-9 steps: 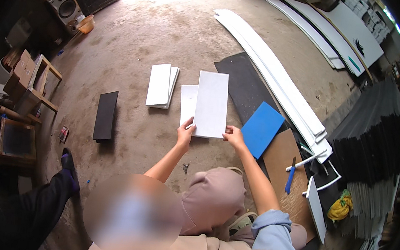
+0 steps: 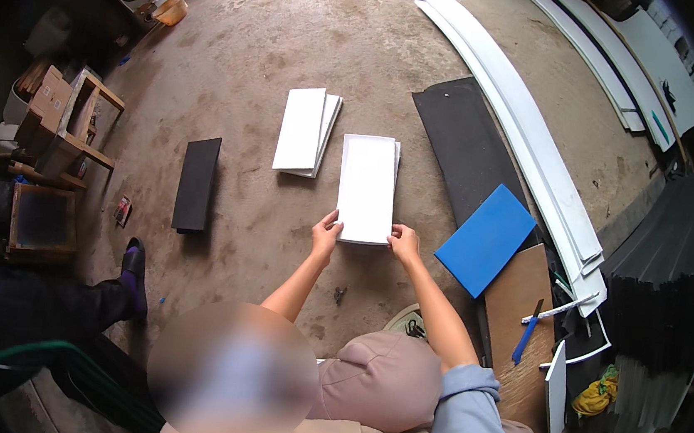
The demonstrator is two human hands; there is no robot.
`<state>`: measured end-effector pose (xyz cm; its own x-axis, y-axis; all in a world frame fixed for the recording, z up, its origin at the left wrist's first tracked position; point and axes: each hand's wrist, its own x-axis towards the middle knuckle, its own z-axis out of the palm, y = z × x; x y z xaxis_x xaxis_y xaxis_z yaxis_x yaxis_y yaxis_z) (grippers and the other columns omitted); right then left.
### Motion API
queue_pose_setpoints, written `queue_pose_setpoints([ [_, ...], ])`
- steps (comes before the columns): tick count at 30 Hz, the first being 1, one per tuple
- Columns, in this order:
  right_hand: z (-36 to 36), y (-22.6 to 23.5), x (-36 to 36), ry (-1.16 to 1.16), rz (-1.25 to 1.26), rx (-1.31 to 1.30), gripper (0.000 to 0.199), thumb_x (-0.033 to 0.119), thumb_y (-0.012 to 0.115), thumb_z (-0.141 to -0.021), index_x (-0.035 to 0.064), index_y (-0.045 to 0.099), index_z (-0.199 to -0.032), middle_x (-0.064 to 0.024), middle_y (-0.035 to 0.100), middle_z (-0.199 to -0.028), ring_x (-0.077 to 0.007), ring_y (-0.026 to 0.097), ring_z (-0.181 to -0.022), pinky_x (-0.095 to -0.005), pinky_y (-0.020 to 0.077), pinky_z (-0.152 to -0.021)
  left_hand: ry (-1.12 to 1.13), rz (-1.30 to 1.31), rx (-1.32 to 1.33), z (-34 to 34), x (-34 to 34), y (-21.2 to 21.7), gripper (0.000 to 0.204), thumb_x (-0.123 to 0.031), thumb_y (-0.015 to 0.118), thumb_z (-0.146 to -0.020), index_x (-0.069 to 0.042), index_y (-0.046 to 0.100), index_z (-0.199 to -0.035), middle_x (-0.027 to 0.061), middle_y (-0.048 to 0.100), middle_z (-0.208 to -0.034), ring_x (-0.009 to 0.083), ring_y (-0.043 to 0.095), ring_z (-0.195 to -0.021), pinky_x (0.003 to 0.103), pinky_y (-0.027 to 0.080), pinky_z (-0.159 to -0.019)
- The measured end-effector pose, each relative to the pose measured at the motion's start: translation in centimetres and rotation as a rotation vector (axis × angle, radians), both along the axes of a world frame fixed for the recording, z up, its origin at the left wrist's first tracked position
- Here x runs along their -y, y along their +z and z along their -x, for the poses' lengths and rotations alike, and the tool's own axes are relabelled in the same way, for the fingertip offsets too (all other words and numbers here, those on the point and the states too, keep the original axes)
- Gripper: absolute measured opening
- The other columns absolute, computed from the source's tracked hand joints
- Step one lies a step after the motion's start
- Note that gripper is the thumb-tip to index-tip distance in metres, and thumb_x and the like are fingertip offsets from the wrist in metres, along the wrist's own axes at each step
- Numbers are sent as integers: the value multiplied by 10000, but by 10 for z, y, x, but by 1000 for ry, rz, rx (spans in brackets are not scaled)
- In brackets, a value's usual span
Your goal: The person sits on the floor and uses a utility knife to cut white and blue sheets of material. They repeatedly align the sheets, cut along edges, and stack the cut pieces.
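A white rectangular board (image 2: 367,187) lies over a small stack of similar boards, and a lower board's edge shows along its right side. My left hand (image 2: 326,235) pinches its near left corner between thumb and fingers. At the near right corner my right hand (image 2: 403,244) grips the same board. To the left of it stands another small stack of white boards (image 2: 300,128), whose top piece is slightly turned. Farther left is a black stack of boards (image 2: 196,184). A blue board (image 2: 485,240) rests to the right of my right hand.
Long white strips (image 2: 513,120) stretch along the right, beside a dark sheet (image 2: 479,142). A blue-handled knife (image 2: 527,334) lies on a brown board (image 2: 517,295). Another person's foot (image 2: 134,275) is at lower left, near a wooden stool (image 2: 80,128).
The white board has shifted from right of the stack beneath to nearly in line over it. Both hands keep hold of its near corners. The view has tilted downward.
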<state>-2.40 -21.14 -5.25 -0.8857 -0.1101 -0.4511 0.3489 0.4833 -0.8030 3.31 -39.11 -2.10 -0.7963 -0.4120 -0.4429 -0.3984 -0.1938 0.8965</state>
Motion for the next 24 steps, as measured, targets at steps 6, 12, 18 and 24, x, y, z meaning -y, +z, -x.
queue_pose_setpoints([
  [6,-1,-7,9,54,-59,-58,359,-31,574,-677,-11,544,-1034,-151,532,-1015,-244,568,-847,-308,453,-779,-54,339,65,7,5,-30,431,-56,555,-764,-37,453,-1183,129,456,-1150,215,496,-1028,301,409,-868],
  [12,-6,-9,-1,215,-54,-174,481,-21,551,-709,44,440,-1173,-146,368,-1138,-205,533,-878,-304,436,-825,-260,691,129,16,7,-32,532,-122,605,-730,-87,403,-1221,129,397,-1143,274,402,-1057,366,326,-919],
  [18,2,73,-86,482,-204,-263,360,111,523,-777,58,470,-1130,-136,433,-1109,-235,515,-942,-323,426,-812,-451,782,-152,39,-45,23,615,-186,618,-725,-88,323,-1257,136,391,-1149,289,323,-1065,391,265,-934],
  [24,-47,207,-245,254,-414,-151,291,156,508,-793,37,508,-1059,-159,560,-971,-261,544,-905,-346,418,-794,-733,619,-560,67,-159,118,564,-185,606,-739,-97,352,-1235,123,419,-1136,268,356,-1031,382,283,-921],
])
